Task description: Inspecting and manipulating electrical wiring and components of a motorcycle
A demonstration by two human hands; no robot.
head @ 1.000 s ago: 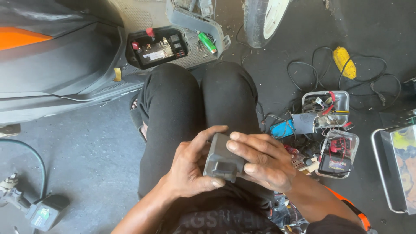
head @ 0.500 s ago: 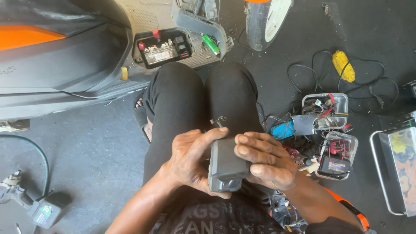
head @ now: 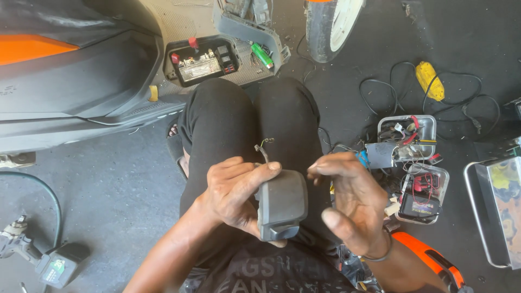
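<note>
While I crouch over the rough grey concrete floor (head: 108,179), a cordless tool with a green-lit battery base (head: 57,265) lies near its lower left edge, one dark hose (head: 43,190) curving above it. My left hand (head: 233,198) is closed around the one small dark grey plastic housing (head: 280,205), thumb pressed across its smooth, rounded top; the piece sits above my lap, between my two hands, and a short frayed wire (head: 263,149) sticks up from it. My right hand (head: 350,203) is just beside the housing, fingers loosely curled and holding nothing. Beyond my two black-trousered knees (head: 249,119), the scooter's matt grey body (head: 81,97) is opened on one boxy black battery (head: 202,61) with red terminal caps. Towards the floor's right side stand two clear plastic trays (head: 407,138) stuffed with tangled wires and small parts, one yellow oval lump (head: 429,80) on looping black cable beyond them, and one shiny metal tray (head: 496,211) at the right edge.
</note>
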